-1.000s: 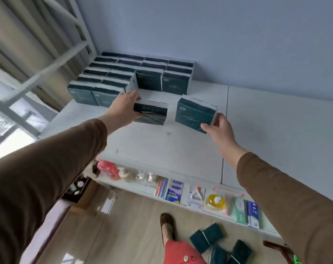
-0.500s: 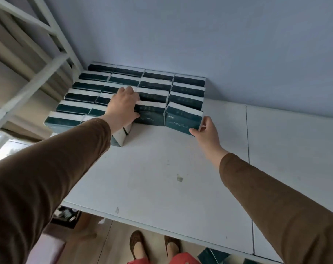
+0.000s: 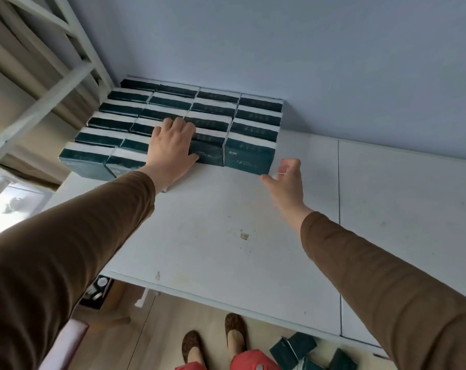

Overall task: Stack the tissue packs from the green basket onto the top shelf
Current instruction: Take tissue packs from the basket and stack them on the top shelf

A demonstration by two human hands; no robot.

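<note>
Left fingers atop packs; right hand apart – open.

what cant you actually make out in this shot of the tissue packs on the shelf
- Head view: the left hand covers most of one tissue pack.
- The print on the rightmost front pack is too small to read.
- The packs on the floor are cut off by the bottom edge; no green basket shows.
</note>
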